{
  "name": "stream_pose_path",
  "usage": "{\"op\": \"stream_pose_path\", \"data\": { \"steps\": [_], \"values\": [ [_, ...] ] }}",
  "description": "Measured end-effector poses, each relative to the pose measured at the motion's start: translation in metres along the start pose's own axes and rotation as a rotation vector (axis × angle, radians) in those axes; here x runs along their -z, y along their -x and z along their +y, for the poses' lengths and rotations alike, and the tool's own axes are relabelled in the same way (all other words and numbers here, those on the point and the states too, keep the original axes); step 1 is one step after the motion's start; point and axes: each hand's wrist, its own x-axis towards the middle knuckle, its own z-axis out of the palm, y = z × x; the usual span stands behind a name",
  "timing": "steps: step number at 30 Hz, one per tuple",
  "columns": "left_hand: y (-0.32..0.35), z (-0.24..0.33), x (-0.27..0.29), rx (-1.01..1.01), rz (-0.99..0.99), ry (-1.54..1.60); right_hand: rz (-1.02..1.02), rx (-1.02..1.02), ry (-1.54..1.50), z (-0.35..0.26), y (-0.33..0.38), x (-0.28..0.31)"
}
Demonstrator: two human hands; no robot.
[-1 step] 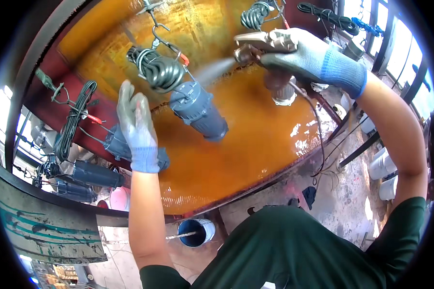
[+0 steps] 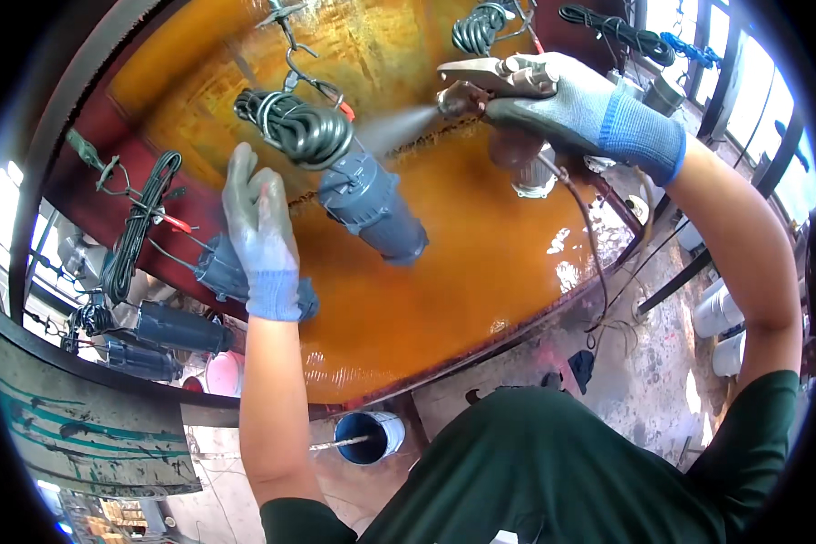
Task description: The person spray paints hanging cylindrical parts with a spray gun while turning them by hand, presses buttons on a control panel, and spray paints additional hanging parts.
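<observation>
My right hand [image 2: 553, 95], in a grey-coated glove with a blue cuff, grips a metal spray gun [image 2: 458, 98]. A pale mist [image 2: 399, 130] leaves its nozzle toward the left. The mist reaches the upper end of a grey-blue cylindrical motor pump [image 2: 376, 213]. That pump hangs tilted from a hook [image 2: 304, 50], below its coiled dark cable [image 2: 299, 131]. My left hand [image 2: 261, 213], gloved the same way, is held up to the left of the pump with fingers extended and nothing in them. Behind its wrist is a second grey-blue pump [image 2: 222, 267], partly hidden.
Orange liquid or wet film coats the booth floor [image 2: 426, 317]. More dark pumps [image 2: 186, 328] hang at the left. An unpainted metal pump [image 2: 535, 177] hangs at the right, behind the gun's hose [image 2: 594, 236]. A bucket [image 2: 385, 435] with a stick stands below the booth's edge.
My right hand and the spray gun have shifted very slightly left. My left hand's fingers have tilted a little to the right and spread slightly. The cable coil has swung slightly left.
</observation>
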Motion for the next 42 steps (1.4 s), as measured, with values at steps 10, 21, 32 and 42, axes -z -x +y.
{"op": "stream_pose_path", "data": {
  "steps": [10,21,32,42],
  "values": [
    [-0.028,0.004,0.002,-0.198,-0.120,-0.312,-0.066,-0.026,-0.007,0.034,0.047,-0.007],
    [-0.056,-0.032,0.029,-0.238,-0.095,-0.587,0.064,0.116,-0.098,0.026,0.045,0.015],
    [-0.042,-0.016,-0.002,-0.224,-0.041,-0.493,0.046,0.067,0.084,0.006,0.015,0.014],
    [-0.033,0.001,-0.007,-0.251,-0.052,-0.571,-0.018,0.130,0.223,0.035,0.036,0.008]
  ]
}}
